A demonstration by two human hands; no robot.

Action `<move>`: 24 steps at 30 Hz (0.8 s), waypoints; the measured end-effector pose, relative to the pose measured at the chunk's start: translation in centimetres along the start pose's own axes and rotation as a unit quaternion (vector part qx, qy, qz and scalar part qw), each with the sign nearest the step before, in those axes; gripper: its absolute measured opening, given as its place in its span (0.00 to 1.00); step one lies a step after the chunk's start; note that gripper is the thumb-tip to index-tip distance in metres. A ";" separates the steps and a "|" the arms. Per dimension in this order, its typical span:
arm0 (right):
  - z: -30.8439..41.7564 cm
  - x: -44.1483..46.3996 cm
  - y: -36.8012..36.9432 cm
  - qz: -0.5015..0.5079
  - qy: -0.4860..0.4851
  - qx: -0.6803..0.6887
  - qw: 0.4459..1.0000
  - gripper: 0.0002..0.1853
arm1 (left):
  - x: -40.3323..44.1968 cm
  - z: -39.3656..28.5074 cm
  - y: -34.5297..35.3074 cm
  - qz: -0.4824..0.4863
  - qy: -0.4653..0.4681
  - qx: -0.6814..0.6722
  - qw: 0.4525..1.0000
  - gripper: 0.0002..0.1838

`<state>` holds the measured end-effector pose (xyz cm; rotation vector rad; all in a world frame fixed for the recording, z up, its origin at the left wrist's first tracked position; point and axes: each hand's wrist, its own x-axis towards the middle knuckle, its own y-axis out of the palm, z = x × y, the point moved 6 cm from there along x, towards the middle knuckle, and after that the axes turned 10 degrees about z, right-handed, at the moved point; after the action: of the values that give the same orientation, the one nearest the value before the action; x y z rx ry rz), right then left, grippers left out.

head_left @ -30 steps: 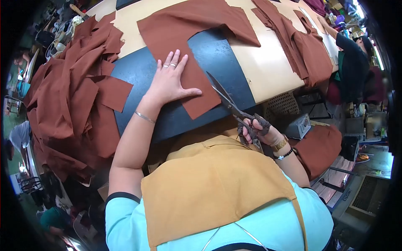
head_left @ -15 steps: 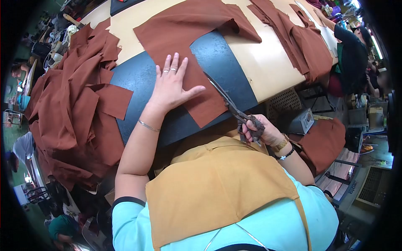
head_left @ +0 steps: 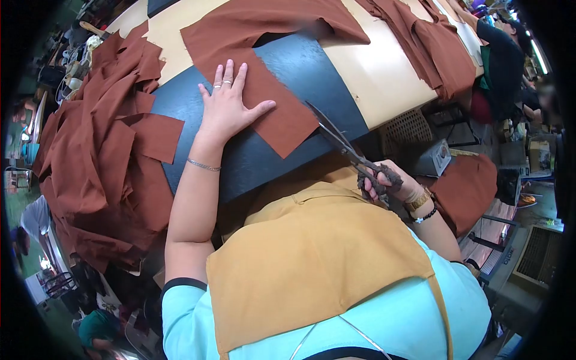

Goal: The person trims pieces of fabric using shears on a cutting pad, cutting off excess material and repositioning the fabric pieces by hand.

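Note:
My left hand [head_left: 229, 108] lies flat with fingers spread, across the left edge of a strip of rust-brown cloth [head_left: 282, 111]. Under the strip is a dark blue mat [head_left: 222, 171] on the table. In my right hand [head_left: 390, 182] are large scissors [head_left: 339, 138] with wrapped handles. Their blades part slightly and point up and left, the tips close to the strip's right edge near its lower corner. The same cloth continues away from me as a wide piece [head_left: 240, 27], folded at the far right.
A heap of brown cloth [head_left: 90, 162] covers the table's left side. More brown cloth [head_left: 420, 51] lies at the table's far right, near another person [head_left: 504, 66]. Below the right edge are a woven basket [head_left: 408, 132], a metal box [head_left: 429, 162] and more cloth [head_left: 465, 192].
The cloth strip and my left hand have shifted up and left in view. My right hand has drawn the scissors right, away from the cloth's edge.

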<state>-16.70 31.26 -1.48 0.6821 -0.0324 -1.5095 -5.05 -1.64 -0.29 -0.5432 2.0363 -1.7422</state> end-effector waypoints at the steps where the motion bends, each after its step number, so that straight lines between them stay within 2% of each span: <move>1: 0.1 -0.1 0.0 -0.006 0.005 -0.027 1.000 0.20 | -0.1 0.0 0.0 0.002 -0.004 0.003 1.000 0.56; 7: 0.8 -0.2 0.6 -0.026 0.042 -0.015 0.999 0.13 | -0.1 0.0 0.0 0.005 -0.003 0.001 1.000 0.56; 19: 0.4 -1.4 -0.2 -0.038 0.070 -0.060 0.995 0.10 | -0.1 -0.1 -0.1 0.012 -0.007 0.001 1.000 0.56; 24: 0.8 0.0 0.3 -0.033 0.046 -0.045 0.997 0.10 | -0.5 -0.7 -0.3 0.022 0.005 0.006 1.000 0.56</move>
<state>-16.79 30.91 -0.72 0.6847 0.1280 -1.5324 -5.02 -0.83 0.08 -0.4829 2.0284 -1.7346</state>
